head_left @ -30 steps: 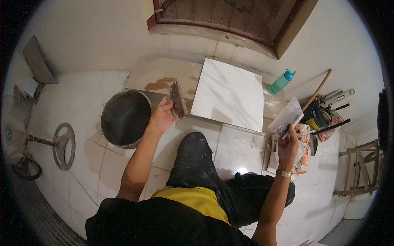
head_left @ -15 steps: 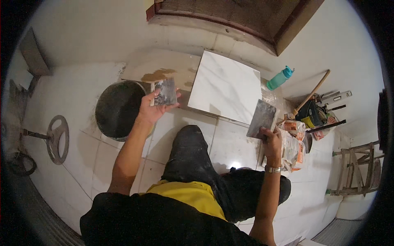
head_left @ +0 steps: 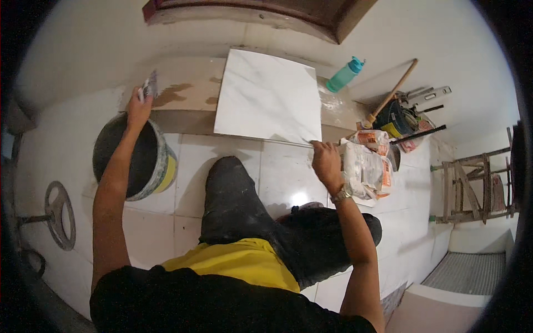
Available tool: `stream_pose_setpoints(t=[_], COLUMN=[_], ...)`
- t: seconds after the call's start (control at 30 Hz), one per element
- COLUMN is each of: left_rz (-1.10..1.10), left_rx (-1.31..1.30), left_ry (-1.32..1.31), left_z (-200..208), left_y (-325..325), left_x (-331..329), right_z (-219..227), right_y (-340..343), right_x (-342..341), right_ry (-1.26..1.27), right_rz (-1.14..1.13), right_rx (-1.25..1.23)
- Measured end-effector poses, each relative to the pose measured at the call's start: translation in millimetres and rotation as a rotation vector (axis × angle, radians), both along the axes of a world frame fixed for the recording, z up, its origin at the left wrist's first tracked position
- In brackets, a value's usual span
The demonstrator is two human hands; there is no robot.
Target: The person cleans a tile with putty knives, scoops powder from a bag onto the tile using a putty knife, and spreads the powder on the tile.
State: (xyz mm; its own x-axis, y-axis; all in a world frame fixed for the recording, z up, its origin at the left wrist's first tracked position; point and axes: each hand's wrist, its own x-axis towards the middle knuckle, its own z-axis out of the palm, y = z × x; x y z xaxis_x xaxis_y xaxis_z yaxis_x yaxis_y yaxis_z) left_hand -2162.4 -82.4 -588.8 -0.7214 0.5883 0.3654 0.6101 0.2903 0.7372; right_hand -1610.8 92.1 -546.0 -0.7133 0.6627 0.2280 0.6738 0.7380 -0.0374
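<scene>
Held out over the far rim of the black bucket [head_left: 125, 161], my left hand [head_left: 139, 108] is closed on a small flat scraper [head_left: 150, 86], turned nearly edge-on. My right hand [head_left: 326, 164] is closed at the near right corner of a white, grey-veined tile [head_left: 269, 94]. A thin edge [head_left: 288, 144] runs left from its fingers along the tile's front, consistent with the flat trowel turned edge-on; the hand hides its handle. The tile lies on a low beige ledge [head_left: 194, 69], overhanging its front. Wet brown patches [head_left: 172, 94] mark the ledge by my left hand.
A teal bottle [head_left: 345, 75] stands on the ledge beyond the tile. Torn bags [head_left: 366, 164] lie right of my right hand, before a dark bucket of tools [head_left: 391, 119]. A wooden frame [head_left: 477, 188] stands far right, a steering-wheel-like ring [head_left: 60, 216] far left.
My left hand has swung left and away with the scraper, which has turned edge-on. My right hand has moved to the tile's near corner, and the trowel's broad face no longer shows. The view has shifted.
</scene>
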Motion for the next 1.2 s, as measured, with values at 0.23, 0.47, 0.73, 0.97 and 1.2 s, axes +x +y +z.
stream_pose_setpoints(t=[0.23,0.47,0.73,0.97,1.2], left_rz=[0.248,0.379,0.252,0.246,0.292], left_rx=[-0.113,-0.251,-0.223,-0.188,-0.208], left_ry=[-0.055,0.087,0.047,0.090,0.089], left_z=[-59,-31,-36,-50,-38], left_y=[3,14,18,17,4], left_x=[-39,-3,-17,-34,-29], right_z=[-59,-73,-73,-51,-67], right_y=[-41,53,-39,102,-43], right_x=[-104,-81,-190,-53,-162], right_ry=[-0.086,-0.001,0.060,-0.075,0.045], right_rz=[0.238,-0.251,0.061,-0.538,0.021], right_rx=[-0.010,0.084,-0.040,-0.222,-0.010])
